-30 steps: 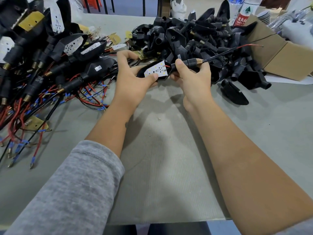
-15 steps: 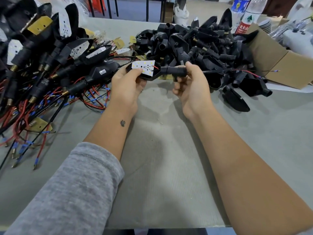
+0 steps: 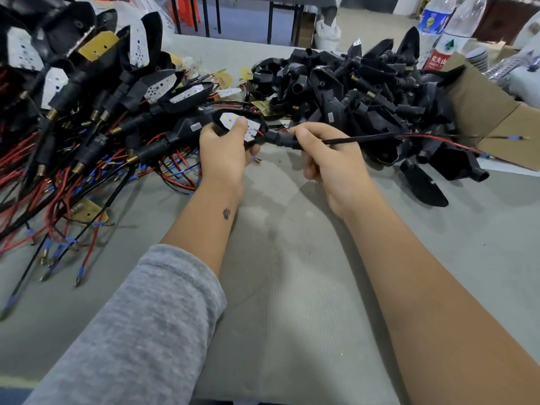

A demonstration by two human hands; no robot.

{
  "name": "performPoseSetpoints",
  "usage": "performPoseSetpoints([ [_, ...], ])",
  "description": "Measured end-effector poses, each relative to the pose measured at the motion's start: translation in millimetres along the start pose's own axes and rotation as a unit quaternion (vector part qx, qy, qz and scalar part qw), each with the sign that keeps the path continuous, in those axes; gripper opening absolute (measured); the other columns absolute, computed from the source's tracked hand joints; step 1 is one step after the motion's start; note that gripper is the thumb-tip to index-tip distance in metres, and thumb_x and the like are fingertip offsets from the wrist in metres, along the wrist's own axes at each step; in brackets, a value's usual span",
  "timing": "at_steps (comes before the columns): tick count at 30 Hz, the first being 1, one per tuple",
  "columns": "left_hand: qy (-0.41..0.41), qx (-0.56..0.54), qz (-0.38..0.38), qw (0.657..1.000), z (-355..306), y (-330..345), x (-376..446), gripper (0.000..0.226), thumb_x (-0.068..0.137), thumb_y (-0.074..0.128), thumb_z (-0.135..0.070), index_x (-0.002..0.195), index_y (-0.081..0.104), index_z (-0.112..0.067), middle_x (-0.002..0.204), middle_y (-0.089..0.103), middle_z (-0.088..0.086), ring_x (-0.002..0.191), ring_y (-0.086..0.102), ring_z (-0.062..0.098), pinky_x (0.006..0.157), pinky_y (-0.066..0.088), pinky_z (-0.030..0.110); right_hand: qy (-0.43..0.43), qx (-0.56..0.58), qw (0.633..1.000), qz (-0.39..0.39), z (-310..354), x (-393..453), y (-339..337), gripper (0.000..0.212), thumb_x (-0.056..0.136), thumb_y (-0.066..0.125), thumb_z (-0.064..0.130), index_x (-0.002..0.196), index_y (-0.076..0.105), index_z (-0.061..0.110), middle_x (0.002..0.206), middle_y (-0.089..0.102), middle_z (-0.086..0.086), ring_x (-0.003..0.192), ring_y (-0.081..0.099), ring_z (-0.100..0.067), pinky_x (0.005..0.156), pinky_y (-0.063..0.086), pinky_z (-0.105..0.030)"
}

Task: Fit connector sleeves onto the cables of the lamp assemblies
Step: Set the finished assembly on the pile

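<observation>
1. Two hands are raised over the table (image 3: 292, 287); a lamp (image 3: 236, 125) is gripped by the left hand (image 3: 225, 154), thumb pressed on its white board.
2. A black sleeve (image 3: 282, 139) on the cable (image 3: 365, 138) is pinched by the right hand (image 3: 330, 159), just beside the lamp.
3. Wired lamps (image 3: 87, 112) are heaped left, empty housings (image 3: 365, 92) right.

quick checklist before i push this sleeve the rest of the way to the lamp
1. Left hand grips lamp, thumb on LED board: ok.
2. Right hand pinches sleeve: ok.
3. Cable runs through sleeve and out to the right: ok.
4. Sleeve seated against lamp: not ok, red wire shows between them.
5. Cable free of black pile: cannot tell.
</observation>
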State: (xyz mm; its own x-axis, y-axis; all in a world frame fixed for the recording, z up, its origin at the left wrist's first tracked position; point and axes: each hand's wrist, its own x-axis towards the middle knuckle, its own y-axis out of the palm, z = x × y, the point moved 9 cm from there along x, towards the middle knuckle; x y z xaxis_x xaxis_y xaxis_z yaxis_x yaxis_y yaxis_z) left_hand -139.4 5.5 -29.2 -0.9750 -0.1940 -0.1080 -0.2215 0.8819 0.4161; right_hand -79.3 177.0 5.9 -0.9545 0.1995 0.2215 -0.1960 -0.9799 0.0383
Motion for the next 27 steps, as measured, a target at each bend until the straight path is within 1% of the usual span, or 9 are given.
performPoseSetpoints([
  [3, -0.037, -0.053, 0.003, 0.998, 4, 2, -4, 0.009, 0.098, 0.055, -0.012, 0.092, 0.059, -0.006, 0.09, 0.065, 0.011, 0.068, 0.061, 0.016, 0.052, 0.052, 0.021, -0.008, -0.005, 1.0, 0.014, -2, 2, 3, 0.013, 0.096, 0.059, 0.012, 0.096, 0.071, 0.013, 0.05, 0.043, 0.011, 0.048, 0.035, -0.008, 0.048, 0.028, -0.021],
  [8, -0.105, -0.046, 0.089, 0.989, 16, 27, -20, 0.038, 0.104, 0.041, -0.028, 0.129, 0.051, -0.002, 0.111, 0.068, 0.021, 0.087, 0.068, 0.027, 0.076, 0.058, 0.034, -0.084, -0.035, 0.996, 0.003, 11, -4, 12, 0.016, 0.093, 0.061, 0.008, 0.096, 0.074, 0.016, 0.06, 0.059, 0.011, 0.052, 0.048, -0.009, 0.052, 0.043, -0.019],
  [12, -0.093, 0.013, 0.136, 0.986, 4, 41, -29, 0.033, 0.103, 0.043, -0.031, 0.12, 0.055, -0.005, 0.114, 0.068, 0.021, 0.092, 0.068, 0.029, 0.076, 0.059, 0.038, -0.143, -0.118, 0.983, -0.005, 23, -10, 26, 0.021, 0.09, 0.064, 0.006, 0.098, 0.074, 0.022, 0.078, 0.069, 0.017, 0.067, 0.06, 0.001, 0.064, 0.049, -0.016],
  [15, -0.053, 0.14, 0.165, 0.975, -10, 39, -33, 0.023, 0.1, 0.045, -0.026, 0.091, 0.063, -0.014, 0.095, 0.068, 0.01, 0.086, 0.064, 0.025, 0.086, 0.053, 0.042, -0.251, -0.281, 0.926, 0.02, 39, -25, 47, 0.027, 0.09, 0.062, 0.008, 0.114, 0.069, 0.018, 0.103, 0.07, 0.004, 0.095, 0.064, -0.01, 0.086, 0.049, -0.026],
  [17, -0.035, 0.154, 0.181, 0.971, -25, 31, -35, 0.028, 0.1, 0.043, -0.022, 0.08, 0.063, -0.021, 0.084, 0.064, 0.003, 0.083, 0.06, 0.022, 0.087, 0.051, 0.043, -0.334, -0.355, 0.873, 0.027, 48, -39, 64, 0.033, 0.088, 0.063, 0.009, 0.121, 0.065, 0.012, 0.107, 0.067, -0.006, 0.097, 0.061, -0.019, 0.083, 0.048, -0.029],
  [19, -0.007, 0.165, 0.2, 0.966, -44, 20, -37, 0.027, 0.101, 0.042, -0.018, 0.084, 0.063, -0.019, 0.087, 0.064, 0.004, 0.084, 0.06, 0.02, 0.082, 0.051, 0.037, -0.371, -0.397, 0.839, 0.033, 54, -45, 81, 0.039, 0.085, 0.067, 0.003, 0.123, 0.065, 0.008, 0.111, 0.066, -0.012, 0.097, 0.062, -0.03, 0.078, 0.05, -0.039],
  [21, 0.026, 0.177, 0.206, 0.962, -65, 7, -34, 0.025, 0.102, 0.04, -0.014, 0.087, 0.06, -0.013, 0.085, 0.061, 0.007, 0.073, 0.059, 0.015, 0.069, 0.05, 0.024, -0.399, -0.421, 0.813, 0.048, 60, -49, 104, 0.039, 0.082, 0.066, -0.002, 0.12, 0.066, 0.004, 0.11, 0.065, -0.015, 0.093, 0.061, -0.037, 0.074, 0.051, -0.044],
  [24, 0.054, 0.188, 0.166, 0.967, -103, -19, -28, 0.027, 0.103, 0.036, -0.011, 0.085, 0.056, -0.013, 0.069, 0.053, 0.001, 0.058, 0.052, 0.012, 0.058, 0.044, 0.021, -0.407, -0.421, 0.804, 0.101, 68, -54, 142, 0.041, 0.082, 0.06, -0.001, 0.122, 0.065, 0.006, 0.104, 0.062, -0.015, 0.091, 0.058, -0.039, 0.074, 0.048, -0.043],
  [27, 0.075, 0.213, 0.095, 0.97, -143, -50, -13, 0.025, 0.103, 0.033, -0.013, 0.088, 0.054, -0.016, 0.069, 0.048, -0.002, 0.051, 0.047, 0.009, 0.045, 0.043, 0.019, -0.405, -0.411, 0.804, 0.139, 70, -64, 180, 0.045, 0.083, 0.06, 0.002, 0.127, 0.062, 0.01, 0.101, 0.061, -0.013, 0.089, 0.057, -0.035, 0.074, 0.047, -0.042],
])
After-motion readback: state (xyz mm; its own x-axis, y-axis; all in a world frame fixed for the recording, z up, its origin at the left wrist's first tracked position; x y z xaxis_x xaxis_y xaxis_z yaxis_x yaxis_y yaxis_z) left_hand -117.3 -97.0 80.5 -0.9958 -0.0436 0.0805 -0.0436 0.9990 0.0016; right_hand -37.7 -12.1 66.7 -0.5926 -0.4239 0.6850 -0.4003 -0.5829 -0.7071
